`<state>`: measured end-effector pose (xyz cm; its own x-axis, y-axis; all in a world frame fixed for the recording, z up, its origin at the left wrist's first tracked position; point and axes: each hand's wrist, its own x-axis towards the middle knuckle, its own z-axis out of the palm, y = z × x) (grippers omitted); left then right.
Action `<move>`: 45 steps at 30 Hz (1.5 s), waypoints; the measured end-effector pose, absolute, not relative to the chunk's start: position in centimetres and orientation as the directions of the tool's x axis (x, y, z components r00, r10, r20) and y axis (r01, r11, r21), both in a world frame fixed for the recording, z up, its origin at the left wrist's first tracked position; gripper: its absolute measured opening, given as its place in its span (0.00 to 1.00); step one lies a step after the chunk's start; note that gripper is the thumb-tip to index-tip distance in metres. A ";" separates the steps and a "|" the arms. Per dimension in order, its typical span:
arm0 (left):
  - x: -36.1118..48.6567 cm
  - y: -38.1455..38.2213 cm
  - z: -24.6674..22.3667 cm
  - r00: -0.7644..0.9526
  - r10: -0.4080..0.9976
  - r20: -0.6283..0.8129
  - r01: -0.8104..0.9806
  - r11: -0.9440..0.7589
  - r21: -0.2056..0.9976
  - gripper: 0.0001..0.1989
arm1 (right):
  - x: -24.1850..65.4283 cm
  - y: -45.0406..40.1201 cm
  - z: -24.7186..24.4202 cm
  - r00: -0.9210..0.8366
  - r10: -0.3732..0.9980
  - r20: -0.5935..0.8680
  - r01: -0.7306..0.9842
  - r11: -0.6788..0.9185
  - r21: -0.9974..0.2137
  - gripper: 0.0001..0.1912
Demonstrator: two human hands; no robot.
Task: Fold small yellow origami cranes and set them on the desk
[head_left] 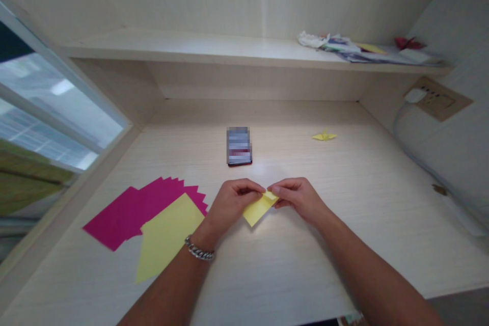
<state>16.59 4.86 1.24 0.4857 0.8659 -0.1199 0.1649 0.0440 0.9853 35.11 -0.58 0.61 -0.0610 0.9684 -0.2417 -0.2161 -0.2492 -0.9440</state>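
Observation:
A small folded piece of yellow paper (253, 215) is held between both hands near the middle of the desk, one corner pointing toward me. My left hand (235, 200) pinches its upper left edge between thumb and fingers. On the other side, my right hand (297, 196) grips the upper right corner, with the fingertips of the two hands close together. Left of my left hand, a larger sheet of yellow paper (168, 239) overlaps a fanned stack of magenta paper (153, 206). My left forearm covers part of the yellow sheet.
A phone (239, 145) lies beyond the hands. A folded yellow paper figure (324, 136) sits at the back right. Papers (344, 47) rest on the shelf (191, 53). A cable (405, 147) runs from the wall socket (439, 99).

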 end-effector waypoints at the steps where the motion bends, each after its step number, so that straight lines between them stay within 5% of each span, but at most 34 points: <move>1: 16.6 4.9 1.2 0.495 0.860 -0.120 0.179 0.034 0.983 0.05 | 35.0 -0.5 0.5 -0.049 0.969 -0.241 -0.183 -0.246 -0.952 0.15; 25: 16.9 4.5 1.3 0.520 0.838 -0.163 0.180 0.079 0.980 0.07 | 35.4 -0.6 0.5 -0.137 0.976 -0.168 0.045 -0.164 -0.985 0.12; 45: 17.1 4.4 0.8 0.456 0.870 -0.191 0.202 0.107 0.973 0.10 | 35.0 -0.7 0.2 0.111 0.991 -0.073 0.057 -0.079 -0.995 0.13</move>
